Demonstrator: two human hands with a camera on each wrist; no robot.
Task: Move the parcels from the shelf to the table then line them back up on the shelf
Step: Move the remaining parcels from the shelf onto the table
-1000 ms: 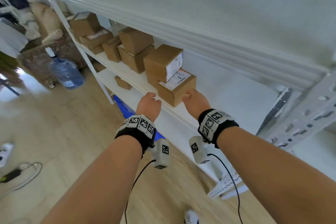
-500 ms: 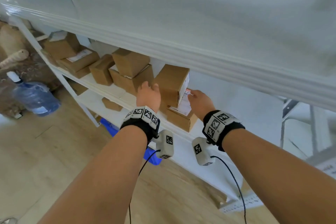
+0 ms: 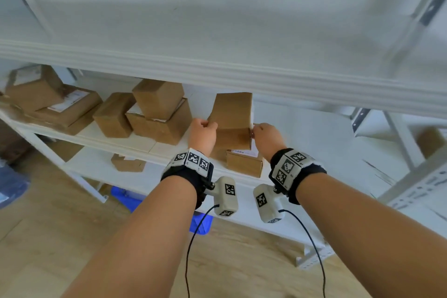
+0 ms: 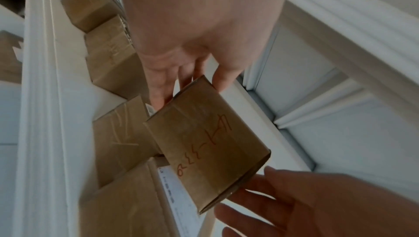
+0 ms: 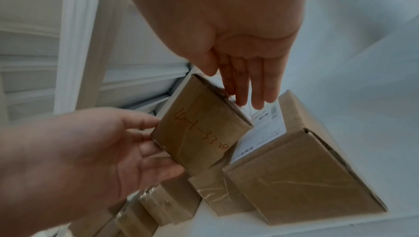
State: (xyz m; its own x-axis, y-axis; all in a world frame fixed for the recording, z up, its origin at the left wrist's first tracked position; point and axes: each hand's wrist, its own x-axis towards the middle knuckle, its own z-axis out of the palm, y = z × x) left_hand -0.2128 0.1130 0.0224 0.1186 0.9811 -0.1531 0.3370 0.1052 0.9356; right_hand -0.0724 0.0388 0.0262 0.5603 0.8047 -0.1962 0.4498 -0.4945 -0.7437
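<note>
Parcel (image 3: 232, 113) with red handwriting on its face sits between my two hands, on top of the stack at the right end of the row on the shelf (image 3: 150, 145), tilted, one corner kicked up off the labelled parcel (image 3: 244, 164) under it. It lies straight ahead of both grips, just in under the upper shelf lip (image 3: 217, 72). Long axis I read as running into the shelf, away from me, though it's hard to be sure with the tilt. Neither hand is nearer; they're level, one per side.

Left hand (image 3: 202, 134): fingers spread and only loosely bent, fingertips (image 5: 145, 120) touching the left side face, thumb up near the top edge. Not wrapped round it. Right hand (image 3: 266, 139): fingers (image 5: 260, 86) straight and together, tips on the right edge, thumb side hidden. So it's a flat two-sided squeeze, palms facing each other, both grips open and pressing, nothing clamped.

Judgement: step is lifting this one off to carry to the surface; pull goes toward me and slightly down to clear the lip. Other parcels (image 3: 154, 113) further left on the shelf, untouched
</note>
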